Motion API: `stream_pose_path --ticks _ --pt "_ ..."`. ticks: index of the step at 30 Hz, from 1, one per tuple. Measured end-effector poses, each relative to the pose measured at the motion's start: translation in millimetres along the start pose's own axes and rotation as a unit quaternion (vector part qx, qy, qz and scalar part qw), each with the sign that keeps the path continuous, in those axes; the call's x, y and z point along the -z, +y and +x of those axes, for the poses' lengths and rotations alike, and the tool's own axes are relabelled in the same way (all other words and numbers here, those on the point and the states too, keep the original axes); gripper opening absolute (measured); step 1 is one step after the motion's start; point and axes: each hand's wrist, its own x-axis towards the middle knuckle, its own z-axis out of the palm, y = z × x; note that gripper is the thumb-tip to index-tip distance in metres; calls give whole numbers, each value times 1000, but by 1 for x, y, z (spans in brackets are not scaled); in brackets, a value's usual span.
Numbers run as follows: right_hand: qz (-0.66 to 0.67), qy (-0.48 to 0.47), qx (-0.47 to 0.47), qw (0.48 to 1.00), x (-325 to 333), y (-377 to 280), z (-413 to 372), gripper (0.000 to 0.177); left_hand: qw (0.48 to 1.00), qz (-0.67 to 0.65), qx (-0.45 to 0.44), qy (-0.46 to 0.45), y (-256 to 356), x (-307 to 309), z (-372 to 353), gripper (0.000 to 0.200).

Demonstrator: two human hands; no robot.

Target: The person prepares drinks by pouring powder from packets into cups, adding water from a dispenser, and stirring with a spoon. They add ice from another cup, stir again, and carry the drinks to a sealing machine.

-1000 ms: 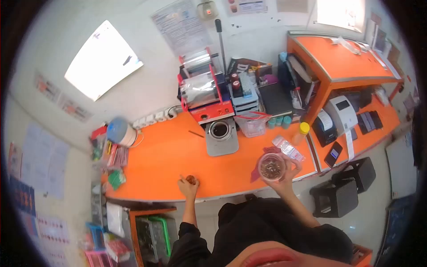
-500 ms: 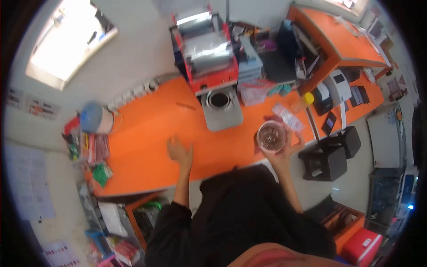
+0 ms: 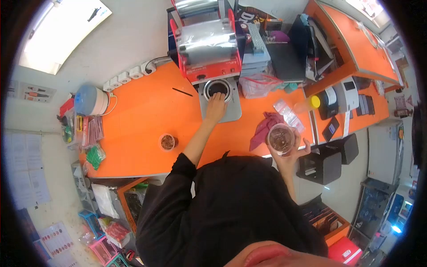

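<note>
My left hand [image 3: 216, 110] reaches over the near rim of the round metal ring [image 3: 228, 84] in the grey sliding tray [image 3: 231, 113] of a red cup sealing machine [image 3: 209, 69]. Its fingertips are apart over the dark opening; the thumb is hidden. In my right hand [image 3: 289, 158] is a clear plastic cup [image 3: 281, 139] with a brown drink and ice, held by its side just above the counter's front edge. A smaller cup [image 3: 167, 142] with brown contents stands on the orange counter, left of my left forearm. Beside the right-hand cup lies a dark pink cloth [image 3: 266, 129].
Clear film is rolled on top of the machine. A plastic bag [image 3: 260, 86], a yellow-lidded bottle [image 3: 311, 103], a clear packet [image 3: 289, 115] and a phone [image 3: 330, 129] lie to the right. A thin dark stick [image 3: 182, 91] and a blue-and-white round appliance [image 3: 91, 100] are to the left.
My left hand has moved from the counter's left part up and right to the sealer's ring, uncovering the smaller cup. My right hand still holds its cup; the view has shifted.
</note>
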Motion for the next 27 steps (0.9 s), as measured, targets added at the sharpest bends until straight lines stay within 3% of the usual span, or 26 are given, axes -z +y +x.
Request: stream_pose_path --ticks 2,4,7,9,12,15,18,20,21,23,27 --pt "-31 -29 -27 999 -3 -4 13 102 997 29 -46 60 -4 5 -1 33" --pt "-63 -42 -49 996 -6 5 27 102 999 22 -44 18 -6 18 0 35" --pt "58 -38 14 997 -19 24 48 101 989 63 -131 34 -23 24 11 34" --pt "49 -91 -4 995 -22 22 62 102 983 64 -164 -57 -34 31 19 33" --pt "62 -98 28 993 -27 24 84 103 972 61 -209 -85 -49 19 27 35" --pt "49 -102 29 993 -29 31 93 103 974 28 -220 -52 -51 13 27 37" --pt "37 -75 27 996 -38 55 89 91 975 56 -213 -35 -51 10 26 38" --pt "207 -70 -25 976 -46 68 86 94 976 42 -212 -38 -53 7 26 39" --pt "208 -67 -25 975 -43 61 90 94 977 24 -206 -41 -54 6 26 39" --pt "-25 -109 -26 993 -31 41 100 105 975 30 -216 -42 -54 7 28 40" --pt "56 -74 16 996 -36 51 97 99 975 27 -208 -70 -56 6 28 43"
